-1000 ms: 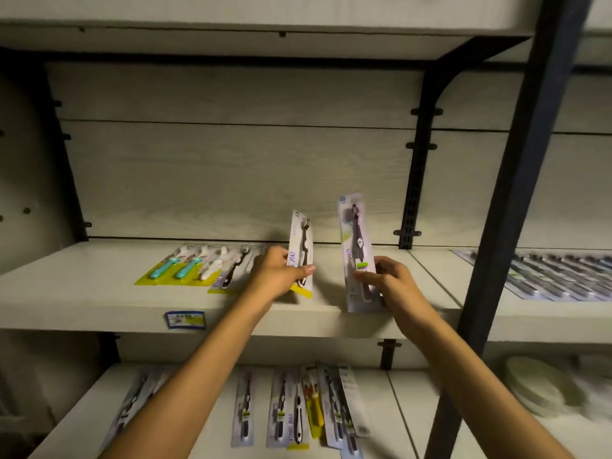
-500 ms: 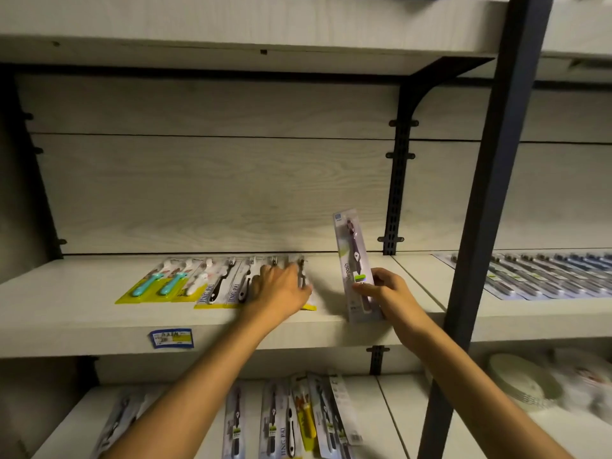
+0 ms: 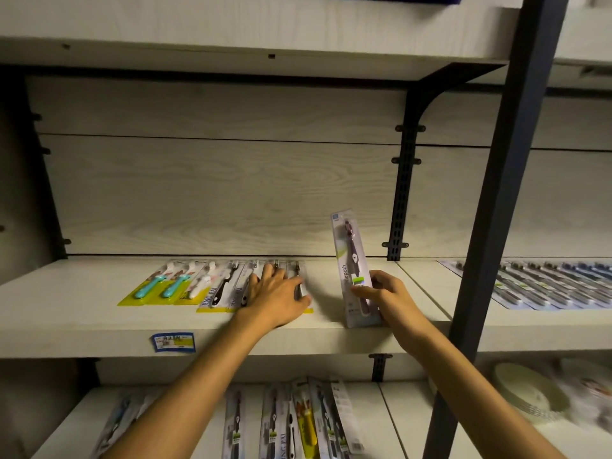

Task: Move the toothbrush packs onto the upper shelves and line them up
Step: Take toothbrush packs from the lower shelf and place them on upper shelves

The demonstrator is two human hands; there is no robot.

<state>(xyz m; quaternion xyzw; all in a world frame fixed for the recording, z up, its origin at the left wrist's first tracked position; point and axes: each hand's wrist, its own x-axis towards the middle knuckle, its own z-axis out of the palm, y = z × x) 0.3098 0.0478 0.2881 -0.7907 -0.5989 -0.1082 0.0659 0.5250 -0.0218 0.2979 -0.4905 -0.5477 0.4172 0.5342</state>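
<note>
The left hand (image 3: 276,298) lies palm down with its fingers spread and straight, pressing flat on the right end of a row of flat toothbrush packs with yellow-edged cards (image 3: 212,288) that lie side by side on the pale wood-grain upper shelf (image 3: 82,323). Under and just left of the fingers are packs with black-and-white brushes; farther left, two teal-handled brushes (image 3: 162,286) sit on a yellow card at the row's far end. Just to the right, apart from that row, the right hand (image 3: 384,293) pinches a tall lilac card pack holding a single dark purple toothbrush (image 3: 352,260), thumb on the front near a green label and fingers curled behind; the pack stands upright with its bottom edge on the shelf near the front lip. A blue and yellow price tag (image 3: 173,341) is stuck to the shelf's front edge below the row. On the lower shelf (image 3: 390,422), more toothbrush packs (image 3: 298,422) lie loosely overlapping, one with a yellow brush. A dark metal upright post (image 3: 496,226) crosses the view on the right, and beyond it another row of dark packs (image 3: 546,283) lies on the neighbouring shelf, with a blurred stack of pale round plates (image 3: 526,395) below.
</note>
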